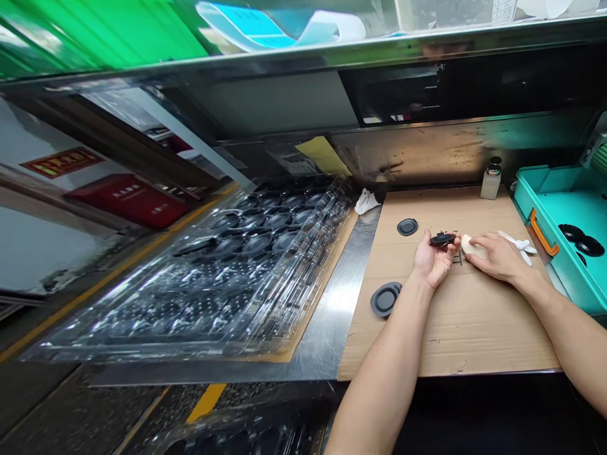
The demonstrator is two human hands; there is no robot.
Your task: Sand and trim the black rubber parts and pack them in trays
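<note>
Over the cardboard (488, 335), toward its far half: left hand (434, 259) palm up, fingers curled round a black part (442, 239), gripping it by the edge. Part sits raised off the board, roughly level. Right hand (497, 254) is palm down just to the right, thumb and fingers closed on a pale pad (474, 247). Pad is right beside the left fingertips; can't tell if it touches them.

Two loose dark discs on the board, both left of the hands: far disc (406, 227) lies flat, well clear of the arm; near disc (385, 299) sits by the left edge, its right side up against the left forearm in view. White cloth (521, 245) lies just right of the right hand, partly hidden by it. Bottle (490, 182) with dark cap stands upright at the far right of the board.

Right of the board: teal bin (524, 189), orange handle (542, 232) facing the board, black rounds (589, 246) inside.

Left of the board: bare metal strip of tabletop (327, 335), then a stack of clear trays (190, 309), black parts in the far pockets. Crumpled white wad (367, 201) between trays and board, far side.
</note>
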